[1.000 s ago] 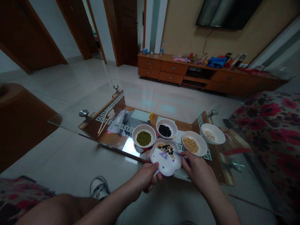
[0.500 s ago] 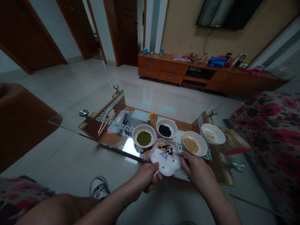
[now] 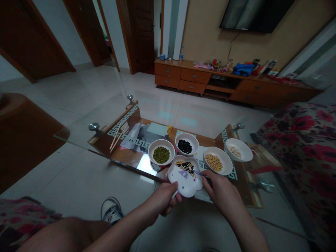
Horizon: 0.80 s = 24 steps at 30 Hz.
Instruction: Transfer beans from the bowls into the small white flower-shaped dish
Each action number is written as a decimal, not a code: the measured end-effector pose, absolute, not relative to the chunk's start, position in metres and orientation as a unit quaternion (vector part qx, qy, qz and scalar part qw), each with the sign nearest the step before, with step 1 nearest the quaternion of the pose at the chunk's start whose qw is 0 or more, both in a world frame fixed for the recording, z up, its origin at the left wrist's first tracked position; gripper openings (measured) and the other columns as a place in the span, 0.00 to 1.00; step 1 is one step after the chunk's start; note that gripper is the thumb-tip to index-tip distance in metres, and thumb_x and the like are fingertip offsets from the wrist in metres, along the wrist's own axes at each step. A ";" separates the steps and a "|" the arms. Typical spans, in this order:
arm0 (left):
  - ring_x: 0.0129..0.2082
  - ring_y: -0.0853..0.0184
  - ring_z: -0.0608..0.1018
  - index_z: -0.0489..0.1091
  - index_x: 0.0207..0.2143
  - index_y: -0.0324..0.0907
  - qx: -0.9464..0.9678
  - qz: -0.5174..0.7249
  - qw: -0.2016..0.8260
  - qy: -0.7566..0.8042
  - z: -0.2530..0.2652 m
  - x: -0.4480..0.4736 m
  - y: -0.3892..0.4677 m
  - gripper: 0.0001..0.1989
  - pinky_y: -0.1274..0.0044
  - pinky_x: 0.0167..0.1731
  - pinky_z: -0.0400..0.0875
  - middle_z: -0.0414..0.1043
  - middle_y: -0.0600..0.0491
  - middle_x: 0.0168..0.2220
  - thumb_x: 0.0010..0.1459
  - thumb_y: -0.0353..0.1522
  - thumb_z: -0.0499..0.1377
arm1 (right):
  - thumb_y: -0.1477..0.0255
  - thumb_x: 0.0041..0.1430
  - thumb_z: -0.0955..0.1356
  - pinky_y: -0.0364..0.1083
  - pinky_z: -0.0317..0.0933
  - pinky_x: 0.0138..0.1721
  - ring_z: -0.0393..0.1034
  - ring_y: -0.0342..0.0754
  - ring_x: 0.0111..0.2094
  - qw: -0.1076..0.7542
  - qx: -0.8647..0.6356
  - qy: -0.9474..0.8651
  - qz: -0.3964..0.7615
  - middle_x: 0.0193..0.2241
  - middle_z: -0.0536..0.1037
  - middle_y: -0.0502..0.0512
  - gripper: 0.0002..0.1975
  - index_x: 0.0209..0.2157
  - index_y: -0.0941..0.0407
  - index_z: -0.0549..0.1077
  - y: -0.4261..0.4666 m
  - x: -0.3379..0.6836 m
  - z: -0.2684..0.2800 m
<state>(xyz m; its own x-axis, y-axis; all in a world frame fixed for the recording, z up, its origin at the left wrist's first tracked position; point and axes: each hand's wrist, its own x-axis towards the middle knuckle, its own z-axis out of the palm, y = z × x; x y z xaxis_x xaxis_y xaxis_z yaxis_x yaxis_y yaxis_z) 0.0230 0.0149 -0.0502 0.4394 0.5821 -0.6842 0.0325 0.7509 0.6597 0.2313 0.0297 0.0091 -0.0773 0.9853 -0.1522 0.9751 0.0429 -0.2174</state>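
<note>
My left hand (image 3: pixel 168 197) is closed on the near left edge of a white flower-shaped plate (image 3: pixel 187 189), thumb on top. Black beans and yellow soybeans (image 3: pixel 181 163) lie mixed in the plate's far half, beyond a printed cartoon figure. In my right hand (image 3: pixel 216 185) is a pair of thin dark tweezers (image 3: pixel 198 173), with the tips over the beans at the plate's right side. Whether a bean sits between the tips is too small to tell. Around the plate stand bowls of green mung beans (image 3: pixel 161 155), black beans (image 3: pixel 184 146) and soybeans (image 3: pixel 214 162).
A fourth white bowl (image 3: pixel 243 148) with pale pieces stands at the right of the glass table (image 3: pixel 110 105). Wooden chopsticks (image 3: pixel 118 137) lie on the left. Papers show beneath the glass. Beyond are a low cabinet (image 3: pixel 194 80) and a flowered sofa cover (image 3: pixel 301 136).
</note>
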 end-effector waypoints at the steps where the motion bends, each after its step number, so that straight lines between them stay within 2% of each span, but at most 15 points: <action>1: 0.08 0.78 0.49 0.65 0.26 0.42 0.308 0.174 0.792 0.498 -0.051 0.023 0.015 0.28 0.82 0.11 0.38 0.49 0.64 0.12 0.52 0.57 0.48 | 0.67 0.62 0.61 0.41 0.59 0.32 0.75 0.48 0.38 0.015 -0.679 -0.722 0.134 0.34 0.80 0.54 0.13 0.42 0.51 0.74 0.030 0.231 0.010; 24: 0.08 0.78 0.49 0.64 0.26 0.42 0.314 0.169 0.787 0.503 -0.041 0.024 0.015 0.28 0.81 0.13 0.39 0.49 0.64 0.12 0.53 0.57 0.47 | 0.67 0.62 0.60 0.42 0.59 0.31 0.75 0.48 0.38 0.032 -0.672 -0.729 0.129 0.36 0.80 0.53 0.13 0.42 0.50 0.74 0.030 0.231 0.006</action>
